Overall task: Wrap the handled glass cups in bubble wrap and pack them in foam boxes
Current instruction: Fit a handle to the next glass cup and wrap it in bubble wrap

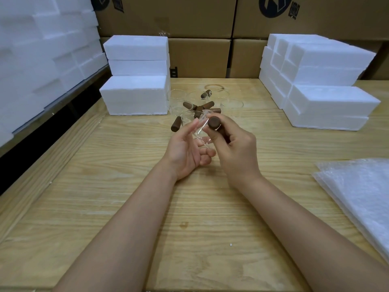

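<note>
Held cup: the held cup [202, 132] is up off the bench between the two hands, in front of the person and near the middle of the view. Its clear glass body is hard to trace.
Handle: the dark wooden handle [214, 123] is at the cup's right side, with its round end face turned up toward the camera. Its long axis seems to run down and away into the right fist.
Glass body: it lies left of and below the handle, reaching toward the left palm. I cannot tell which way the rim faces.
Right hand: the right hand [234, 149] has the cup. Its fingers [220, 134] are curled tight round the handle and the thumb is alongside.
Left hand: the left hand [185, 151] is palm up with its fingers [193, 127] nearly straight and spread. The fingertips are against or just beside the glass and grip nothing.
Bubble wrap: the bubble wrap [357, 192] is a flat stack at the bench's right edge. It is well apart from the cup and on the right hand's side.
Deciding relation: the wrap lies to the right, but the nearer hand is busy. By my reckoning either the free left hand reaches across or the cup changes hands.
Other cups: the other cups [197, 106] are clustered just behind the hands with their handles pointing different ways.
Foam boxes: there are closed white stacks at far left [134, 95] and far right [328, 102].
Bench: the bench [126, 186] is pale wood grain, and brown cartons [200, 57] stand behind it.
</note>
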Tool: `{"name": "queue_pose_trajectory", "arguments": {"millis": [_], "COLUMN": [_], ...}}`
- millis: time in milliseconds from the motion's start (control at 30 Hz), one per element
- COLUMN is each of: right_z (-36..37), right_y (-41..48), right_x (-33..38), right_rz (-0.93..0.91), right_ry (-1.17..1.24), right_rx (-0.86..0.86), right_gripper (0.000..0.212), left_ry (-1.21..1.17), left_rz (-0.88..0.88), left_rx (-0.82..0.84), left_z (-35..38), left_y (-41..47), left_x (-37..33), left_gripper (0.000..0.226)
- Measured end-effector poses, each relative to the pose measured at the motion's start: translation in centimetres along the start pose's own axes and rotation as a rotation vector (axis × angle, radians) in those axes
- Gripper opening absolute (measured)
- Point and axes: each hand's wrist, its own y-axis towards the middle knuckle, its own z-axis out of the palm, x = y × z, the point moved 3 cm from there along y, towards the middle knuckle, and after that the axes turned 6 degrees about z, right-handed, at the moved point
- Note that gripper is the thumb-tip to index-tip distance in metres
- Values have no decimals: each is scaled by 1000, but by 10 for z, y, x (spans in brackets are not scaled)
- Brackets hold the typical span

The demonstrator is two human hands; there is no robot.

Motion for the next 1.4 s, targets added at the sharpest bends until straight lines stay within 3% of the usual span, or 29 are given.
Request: {"name": "queue_pose_trajectory", "arguments": {"millis": [400,767,933,1133,1400], "right_z": [3,11,16,22,19], "right_y": [-2,-12,-19,-24,-23], "right_x": [8,16,20,24,23], "right_rz": [-68,-73,-190,-398,-382], "right_ry": [95,35,-99,-229,-236], "right_rx": [117,58,35,46,-7], "right_gripper": [30,25,14,15,13], "left_ry": [-55,-273,-309,-348,-413], "left_rz": [67,109,110,143,142], "left_rx": [-22,104,134,126,110], "left_z": [-2,-1,-1,0,-1], "left_y": [-1,-3,-3,-4,-3], "left_x": [-4,-8,-8,-9,-8], "left_gripper": [30,41,36,33,39]}}
